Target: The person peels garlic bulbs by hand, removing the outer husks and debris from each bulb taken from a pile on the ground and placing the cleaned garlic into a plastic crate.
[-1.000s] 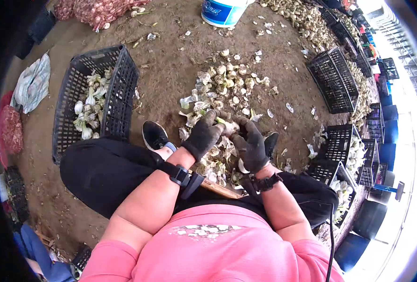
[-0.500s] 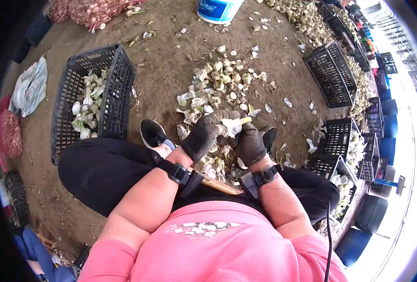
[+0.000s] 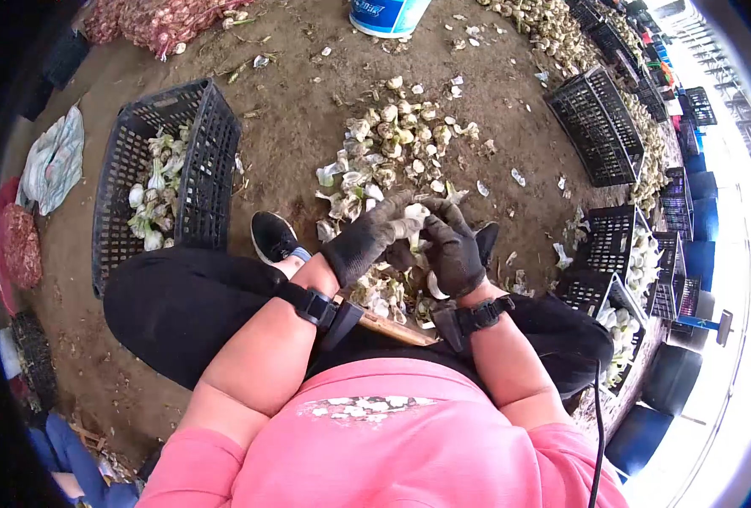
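In dark work gloves, my left hand [image 3: 365, 241] and my right hand [image 3: 453, 254] meet in front of my lap. Their fingertips close around a white garlic bulb [image 3: 415, 213] from both sides, hiding much of it. Just beyond lies a heap of garlic bulbs [image 3: 403, 127] on the ground, with dirt still on many of them. Peeled skins [image 3: 380, 296] are scattered beneath my hands, between my feet. Across my lap, under the wrists, shows a strip of wood [image 3: 397, 330].
A black crate [image 3: 204, 161] with trimmed garlic stands at my left. To the right are another black crate [image 3: 596, 127] and crates of white bulbs [image 3: 617, 326]. A blue-and-white bucket [image 3: 388, 15] and red net sacks [image 3: 160, 24] sit farther off. Part of another person [image 3: 79, 457] appears lower left.
The garlic bulb has turned between my fingers; its pale stalk, which pointed right, no longer shows. My right hand's fingers have risen and closed in on the bulb.
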`<state>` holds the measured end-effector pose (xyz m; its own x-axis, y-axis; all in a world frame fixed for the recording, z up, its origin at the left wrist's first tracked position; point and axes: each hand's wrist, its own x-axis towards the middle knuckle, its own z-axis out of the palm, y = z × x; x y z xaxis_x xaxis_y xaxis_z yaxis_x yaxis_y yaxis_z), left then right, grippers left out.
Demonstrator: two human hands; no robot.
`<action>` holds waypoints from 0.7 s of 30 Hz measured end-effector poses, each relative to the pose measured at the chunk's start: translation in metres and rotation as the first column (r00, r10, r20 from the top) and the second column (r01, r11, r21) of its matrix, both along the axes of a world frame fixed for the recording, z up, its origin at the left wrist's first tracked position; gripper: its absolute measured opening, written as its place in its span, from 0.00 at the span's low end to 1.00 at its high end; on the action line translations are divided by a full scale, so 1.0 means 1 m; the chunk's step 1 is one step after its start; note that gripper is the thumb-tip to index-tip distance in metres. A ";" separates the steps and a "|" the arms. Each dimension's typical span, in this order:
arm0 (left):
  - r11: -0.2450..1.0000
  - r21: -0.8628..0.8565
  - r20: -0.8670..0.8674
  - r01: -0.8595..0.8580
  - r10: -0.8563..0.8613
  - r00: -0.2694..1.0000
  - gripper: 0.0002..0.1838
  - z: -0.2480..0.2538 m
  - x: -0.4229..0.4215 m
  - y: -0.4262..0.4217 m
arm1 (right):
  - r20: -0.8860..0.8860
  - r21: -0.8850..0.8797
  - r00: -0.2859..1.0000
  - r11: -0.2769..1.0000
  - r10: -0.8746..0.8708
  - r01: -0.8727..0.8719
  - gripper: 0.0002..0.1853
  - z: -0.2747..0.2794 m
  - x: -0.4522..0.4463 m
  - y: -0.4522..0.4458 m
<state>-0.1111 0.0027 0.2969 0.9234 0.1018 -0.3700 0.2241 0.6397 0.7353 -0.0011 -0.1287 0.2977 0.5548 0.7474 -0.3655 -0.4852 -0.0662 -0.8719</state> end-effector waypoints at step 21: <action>0.994 -0.107 0.175 0.032 -0.013 0.984 0.30 0.010 -0.005 -0.006 | 0.578 -0.265 0.742 0.939 0.338 -0.221 0.06 -0.056 0.031 -0.005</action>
<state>-0.1162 -0.0031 0.3067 0.9762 0.0482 -0.2115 0.1142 0.7146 0.6902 0.0296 -0.1333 0.2419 0.4776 0.8640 -0.1593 0.2058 -0.2862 -0.9358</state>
